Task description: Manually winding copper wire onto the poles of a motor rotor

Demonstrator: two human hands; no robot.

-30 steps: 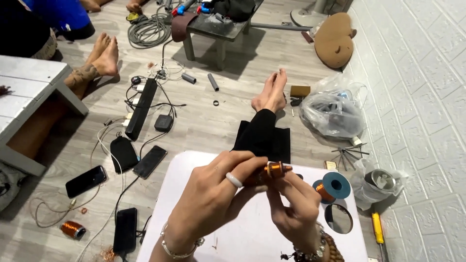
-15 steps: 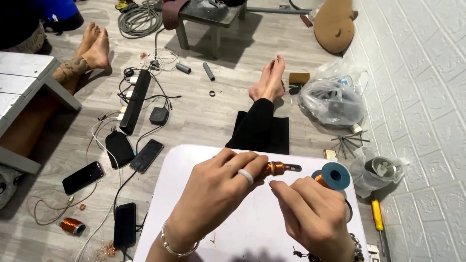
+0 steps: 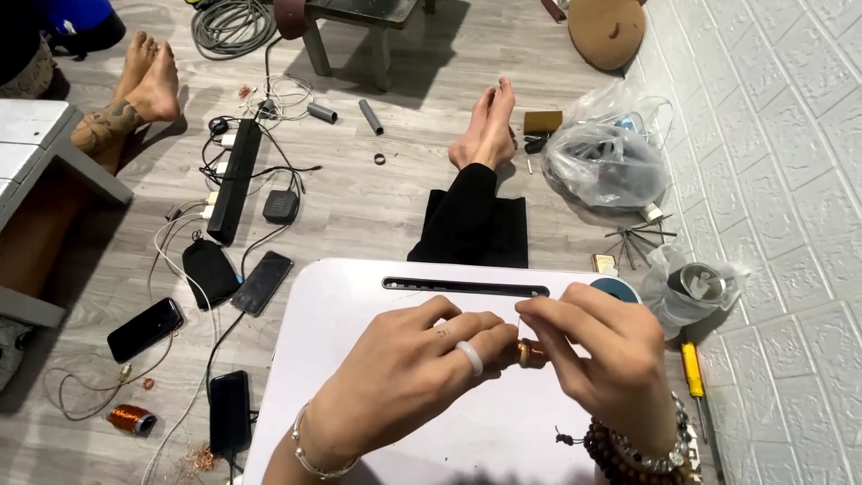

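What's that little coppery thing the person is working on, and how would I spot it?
Start at the white lap table at the bottom of the picture, with its long dark slot. Over its middle, the left hand and right hand meet, fingertips pinching a small copper-wound coil. It is the only shiny orange-brown piece on the table, unlike the blue round spool at the table's far right edge.

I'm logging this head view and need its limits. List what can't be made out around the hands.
- Copper coil: mostly covered by the left hand and right hand; its full shape is hidden.
- Blue spool: lower part behind the right hand.
- Wire between the fingers: too thin to see.
- Right wrist's bead bracelets: cut off by the bottom edge.
- Contents of the plastic bag: blurred by the film.
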